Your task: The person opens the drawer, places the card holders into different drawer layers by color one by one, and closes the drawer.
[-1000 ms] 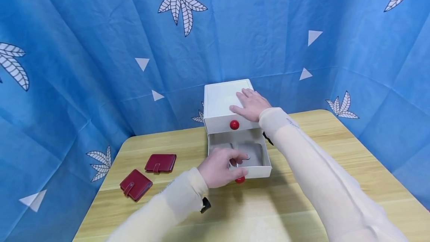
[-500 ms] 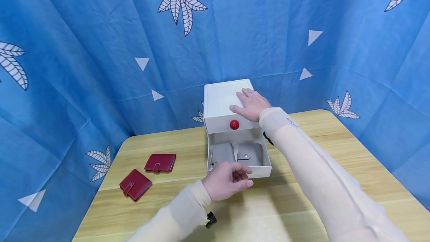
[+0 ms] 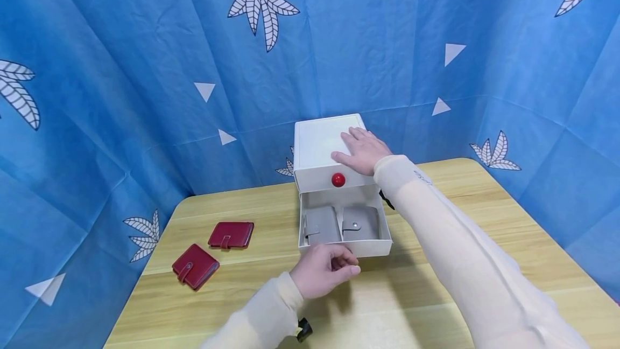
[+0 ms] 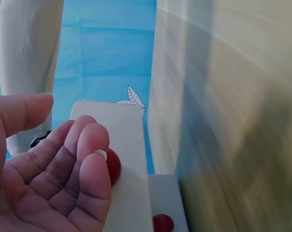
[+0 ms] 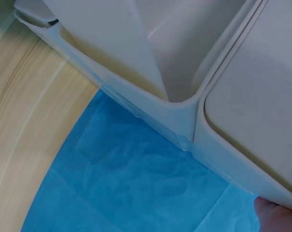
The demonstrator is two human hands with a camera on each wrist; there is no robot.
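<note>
A white two-drawer box (image 3: 317, 144) stands on the table with its lower drawer (image 3: 370, 248) pulled out. Two grey wallets, one on the left (image 3: 322, 224) and one with a snap on the right (image 3: 361, 223), sit side by side in that drawer. My left hand (image 3: 323, 271) is just in front of the drawer, fingers loosely bent and thumb apart. In the left wrist view its fingertips overlap the lower drawer's red knob (image 4: 114, 166), which the hand hides in the head view. With fingers spread, my right hand (image 3: 362, 151) rests on top of the box.
On the left of the table lie two dark red wallets, a nearer one (image 3: 196, 266) and a farther one (image 3: 231, 235). The upper drawer is closed, its red knob (image 3: 338, 179) facing front. A blue patterned curtain (image 3: 242, 96) hangs behind the table (image 3: 271, 203).
My left hand has drawn back from over the drawer to its front, holding nothing, and both grey wallets now show. My right hand has stayed on the box top.
</note>
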